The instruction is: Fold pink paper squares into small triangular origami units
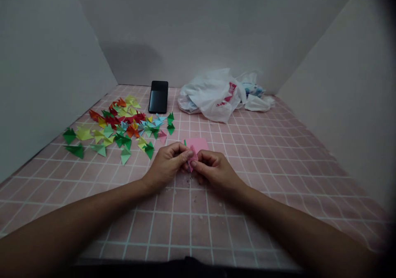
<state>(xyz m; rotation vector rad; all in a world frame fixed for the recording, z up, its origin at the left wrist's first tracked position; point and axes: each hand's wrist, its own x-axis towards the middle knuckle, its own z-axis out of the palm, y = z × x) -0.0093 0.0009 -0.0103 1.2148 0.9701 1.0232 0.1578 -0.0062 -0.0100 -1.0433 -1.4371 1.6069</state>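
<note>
**What do the hands hold?**
The left hand and the right hand meet in the middle, both pinching a small folded piece of pink paper. Thumbs and fingers are closed on it, not released. They cover most of it, so its exact shape is hard to make out.

**Where is that piece?**
Straight toward the viewer and slightly right of the landmark, a glossy black smartphone lying near the far wall.

**What lies around it?**
Just behind the hands, and nearer than the smartphone, is a flat square of pink paper. A thin green sliver at its left edge is too small to identify. Left of the smartphone spreads a loose pile of folded paper triangles in red, orange, yellow, green and pale blue. To its right sits a crumpled white plastic bag with red print. Beyond the bag, a white-and-blue crumpled bundle is hard to make out.

**And the surface and room?**
The surface is a pink mat with a white grid, dotted with pale crumbs near the hands. Plain pale walls rise on three sides. Both forearms run out of view at the bottom corners.
</note>
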